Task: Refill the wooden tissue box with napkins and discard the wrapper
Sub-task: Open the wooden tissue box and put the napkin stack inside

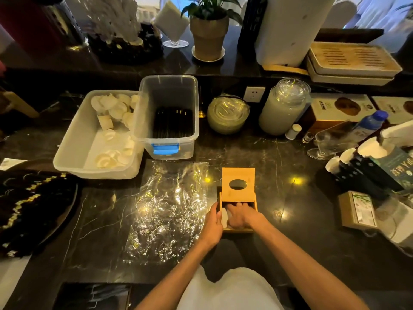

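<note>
The wooden tissue box [237,229] sits on the dark marble counter in front of me, its lid [238,177] with an oval hole slid back and half open. My right hand [240,215] lies flat inside the box, pressing on white napkins [224,217], of which only a sliver shows. My left hand [212,224] grips the box's left wall, thumb at the edge. The clear, crinkled plastic wrapper [167,211] lies spread flat on the counter to the left of the box, touched by neither hand.
Behind the wrapper stand a clear bin with a blue latch [169,117] and a white tub [98,139] of folded white pieces. Lidded jars [283,108], glasses, a bottle and cartons crowd the right side. A dark patterned tray [33,209] lies at left.
</note>
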{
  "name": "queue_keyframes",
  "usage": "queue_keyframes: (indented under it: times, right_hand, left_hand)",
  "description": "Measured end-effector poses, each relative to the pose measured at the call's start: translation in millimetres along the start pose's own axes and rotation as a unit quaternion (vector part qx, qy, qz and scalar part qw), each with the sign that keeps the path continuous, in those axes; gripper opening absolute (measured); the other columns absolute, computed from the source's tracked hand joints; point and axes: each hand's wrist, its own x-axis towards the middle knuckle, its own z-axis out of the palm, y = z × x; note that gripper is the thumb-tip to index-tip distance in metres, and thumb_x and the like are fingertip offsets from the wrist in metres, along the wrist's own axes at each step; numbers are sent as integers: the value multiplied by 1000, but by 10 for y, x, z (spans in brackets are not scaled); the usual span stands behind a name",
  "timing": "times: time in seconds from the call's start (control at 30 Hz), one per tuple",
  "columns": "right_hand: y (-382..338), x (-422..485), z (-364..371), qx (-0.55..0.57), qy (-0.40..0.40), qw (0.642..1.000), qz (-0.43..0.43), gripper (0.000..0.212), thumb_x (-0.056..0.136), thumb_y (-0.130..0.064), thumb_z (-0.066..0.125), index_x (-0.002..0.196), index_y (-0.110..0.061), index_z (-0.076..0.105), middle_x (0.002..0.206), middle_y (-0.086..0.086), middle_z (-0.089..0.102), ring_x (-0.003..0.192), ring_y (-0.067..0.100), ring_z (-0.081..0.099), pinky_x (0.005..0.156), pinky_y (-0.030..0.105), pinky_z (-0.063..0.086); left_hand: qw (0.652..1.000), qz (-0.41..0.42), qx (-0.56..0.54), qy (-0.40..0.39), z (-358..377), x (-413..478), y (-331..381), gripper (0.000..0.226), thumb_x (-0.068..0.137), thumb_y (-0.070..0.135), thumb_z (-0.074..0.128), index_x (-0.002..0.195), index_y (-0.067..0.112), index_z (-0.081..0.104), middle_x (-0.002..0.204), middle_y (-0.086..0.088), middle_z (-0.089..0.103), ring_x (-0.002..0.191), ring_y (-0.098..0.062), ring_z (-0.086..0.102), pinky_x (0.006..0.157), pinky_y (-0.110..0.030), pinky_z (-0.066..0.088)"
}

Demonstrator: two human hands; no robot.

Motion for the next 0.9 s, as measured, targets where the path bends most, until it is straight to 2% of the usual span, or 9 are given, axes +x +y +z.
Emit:
queue_keyframes:
  times: [0.17, 0.3, 0.4, 0.5, 0.53, 0.63, 0.73, 0.83, 0.9]
  right_hand:
    - [5, -27, 16, 19, 7, 1000, -5, 58, 88, -35, 47, 144, -26, 34, 147, 17, 40, 135, 41, 35, 109, 51, 31]
    - [43, -156, -16, 35, 37, 998, -31, 53, 93, -33, 47, 144, -21, 39, 145, 15, 45, 132, 37, 42, 109, 47, 35]
    - [186, -384, 55, 159, 173, 971, -43, 38, 96, -26, 48, 134, -24, 55, 135, 2, 60, 124, 23, 55, 101, 35, 45]
    - [426, -592, 202, 314, 363, 877, -17, 33, 98, -24, 51, 130, -26, 58, 130, -5, 62, 123, 15, 55, 99, 30, 44]
    - [504, -622, 232, 393, 352, 850, -14, 39, 99, -26, 50, 138, -24, 50, 137, -5, 56, 130, 17, 50, 105, 35, 42]
    - [572, -662, 303, 630, 159, 757, -67, 48, 103, -38, 37, 150, -34, 29, 149, -8, 45, 136, 13, 43, 111, 41, 38]
    - [576, -662, 356, 631, 129, 759, -101, 41, 103, -44, 29, 144, -48, 30, 135, -22, 52, 121, -7, 49, 101, 27, 43]
    - [632, -620, 340, 641, 131, 751, -88, 40, 101, -50, 30, 140, -46, 40, 137, -13, 56, 125, 5, 52, 111, 43, 39]
    - [698, -570, 240, 655, 135, 740, -63, 51, 99, -55, 30, 147, -38, 34, 153, -3, 42, 141, 18, 38, 117, 53, 28]
  left_hand:
    - [1000, -2, 8, -4, -9, 0, 7, 42, 105, 18, 28, 146, 17, 29, 146, -5, 41, 133, -12, 36, 106, -25, 31]
    - [999, -28, -11, -12, -31, 13, 44, 40, 105, 16, 29, 145, 16, 29, 142, -9, 46, 130, -21, 45, 106, -33, 38]
    - [996, -57, -62, -11, -62, 6, 59, 40, 104, 16, 32, 145, 16, 30, 137, -11, 50, 124, -26, 51, 102, -42, 47]
    - [994, -61, -87, -1, -98, -17, 53, 45, 104, 19, 34, 148, 19, 26, 146, -5, 40, 136, -21, 38, 104, -28, 39]
    - [994, -63, -89, -5, -107, -23, 50, 47, 104, 19, 35, 149, 19, 24, 150, -4, 35, 139, -19, 33, 105, -28, 36]
    - [994, -63, -86, -38, -100, -22, 22, 49, 103, 17, 37, 150, 24, 23, 154, -1, 32, 139, -15, 31, 112, -34, 33]
    - [995, -53, -77, -45, -87, -9, -3, 48, 103, 16, 37, 149, 26, 26, 153, -2, 37, 134, -10, 35, 113, -35, 34]
    - [992, -77, -90, -37, -91, 24, 37, 48, 102, 23, 40, 148, 29, 27, 152, -6, 38, 131, -13, 41, 106, -34, 42]
    - [994, -82, -74, -5, -127, 100, 156, 52, 101, 33, 41, 150, 25, 23, 155, -6, 31, 132, -13, 37, 101, -26, 40]
